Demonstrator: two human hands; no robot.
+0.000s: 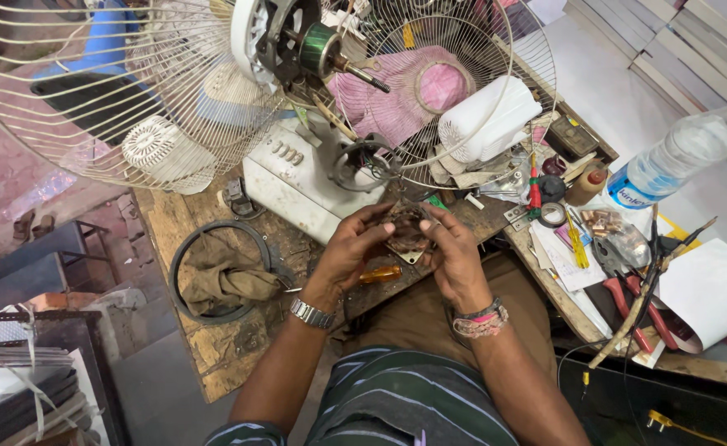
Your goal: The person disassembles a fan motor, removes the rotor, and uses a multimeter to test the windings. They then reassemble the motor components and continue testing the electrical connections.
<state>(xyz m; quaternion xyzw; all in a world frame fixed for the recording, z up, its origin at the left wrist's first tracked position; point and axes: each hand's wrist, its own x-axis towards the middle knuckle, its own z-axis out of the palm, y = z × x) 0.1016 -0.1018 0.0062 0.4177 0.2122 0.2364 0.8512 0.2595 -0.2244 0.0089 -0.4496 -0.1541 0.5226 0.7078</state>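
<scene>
Cluttered repair bench: a scarred wooden tabletop (215, 347) is carrying a stripped fan, tools and scrap, with a concrete floor showing to the left.

I'm seeing both hands raised just above the tabletop edge, close to the body, which looks like a way of keeping the part near the eyes. The left hand (348, 252) and right hand (454, 256) are closing around a small brown copper-wound motor stator (407, 231), gripping it from both sides, fingertips working at the windings. The stator is sitting between the palms, clear of the bench.

Just below the hands, an orange-handled screwdriver (380, 273) is lying within reach. Behind them, the white fan motor housing (301, 186) is lying open, and two round wire fan guards (91, 91) are leaning over it, seemingly pushed back to clear working room.

Containers: a clear plastic water bottle with a blue cap (681, 153) is lying tilted at right, partly filled with water. A small clear plastic bag (607, 225) near the red-handled pliers (636, 310) is holding copper-coloured bits; I cannot tell exactly what they are.
</scene>
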